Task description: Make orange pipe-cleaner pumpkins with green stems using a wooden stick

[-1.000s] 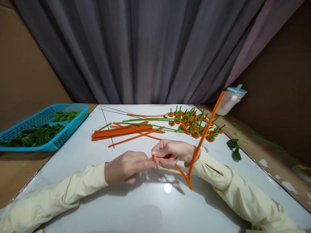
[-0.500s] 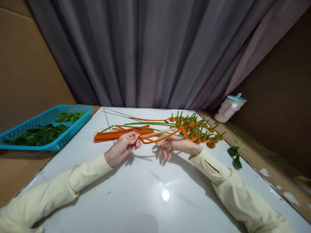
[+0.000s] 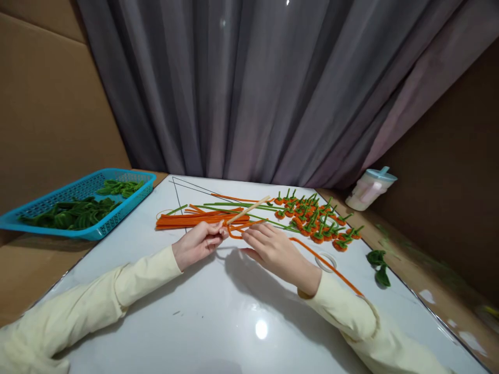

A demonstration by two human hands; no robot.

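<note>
Grey curtains back the white bench. Our left hand, pinched closed, grips a wooden stick and an orange strip; our right hand, half open, meets the strip. From our left hand, a blue basket lies towards ten o'clock.
</note>
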